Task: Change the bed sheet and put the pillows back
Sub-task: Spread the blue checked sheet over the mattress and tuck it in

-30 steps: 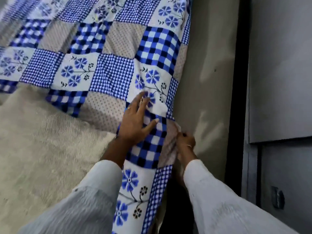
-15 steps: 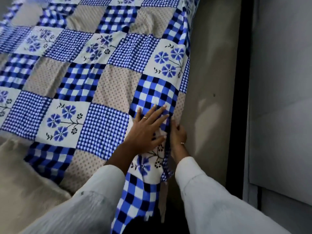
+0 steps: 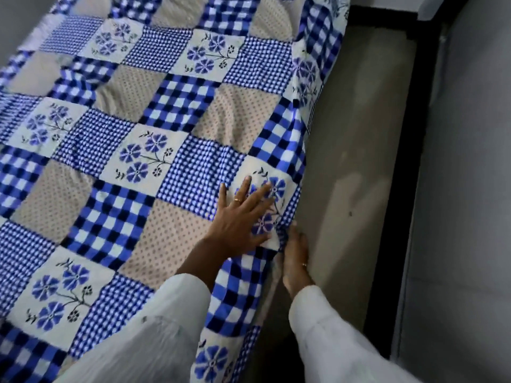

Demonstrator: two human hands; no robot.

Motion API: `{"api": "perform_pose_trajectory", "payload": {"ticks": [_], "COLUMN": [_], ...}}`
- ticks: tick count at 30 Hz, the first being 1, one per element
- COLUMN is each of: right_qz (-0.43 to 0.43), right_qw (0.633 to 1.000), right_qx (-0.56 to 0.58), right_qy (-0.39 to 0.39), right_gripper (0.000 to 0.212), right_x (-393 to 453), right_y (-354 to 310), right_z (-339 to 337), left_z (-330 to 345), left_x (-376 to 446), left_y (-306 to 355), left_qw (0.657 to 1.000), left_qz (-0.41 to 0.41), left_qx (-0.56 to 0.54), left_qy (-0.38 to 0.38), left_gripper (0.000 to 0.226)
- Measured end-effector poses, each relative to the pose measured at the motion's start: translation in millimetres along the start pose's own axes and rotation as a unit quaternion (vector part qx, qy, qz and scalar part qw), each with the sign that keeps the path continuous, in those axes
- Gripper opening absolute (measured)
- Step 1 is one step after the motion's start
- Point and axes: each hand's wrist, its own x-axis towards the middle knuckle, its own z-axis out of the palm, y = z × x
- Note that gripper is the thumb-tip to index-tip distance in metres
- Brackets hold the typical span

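We found the patchwork bed sheet (image 3: 154, 161) spread over the whole bed top, its right edge hanging beside a narrow strip of bare floor (image 3: 359, 161) bounded by a dark baseboard (image 3: 398, 217) and a grey wall (image 3: 464, 217). Our left hand (image 3: 243, 219) lay flat on a flowered square near that edge, fingers straight and spread, pressing the sheet. Our right hand (image 3: 296, 255) reached down at the bed's side against the sheet edge; its fingertips were hidden, so we could not tell their state.
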Motion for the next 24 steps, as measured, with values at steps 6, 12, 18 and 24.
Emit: {"api": "perform_pose_trajectory", "payload": {"ticks": [6,12,18,24], "right_qz": [-0.101,0.085,-0.007,-0.079], "right_qw": [0.993,0.989,0.988,0.989], "right_qx": [-0.065,-0.109,-0.156,-0.127], "right_qy": [0.021,0.053,0.013,0.011], "right_gripper": [0.022,0.028,0.040,0.070], "right_x": [50,98,149,224], "right_y": [-120,-143,-233,-335], "right_z": [24,-2,34,116], "left_z": [-27,-47,-79,-101], "left_x": [72,141,233,335], "left_y": [-11,-31,-68,-109], "left_qw": [0.995,0.992,0.992,0.990], "left_qz": [-0.090,-0.103,-0.079,-0.105], "left_qx": [-0.026,-0.060,-0.071,-0.085], "left_qy": [-0.016,-0.034,-0.061,-0.045], "left_gripper": [0.081,0.081,0.085,0.088]}}
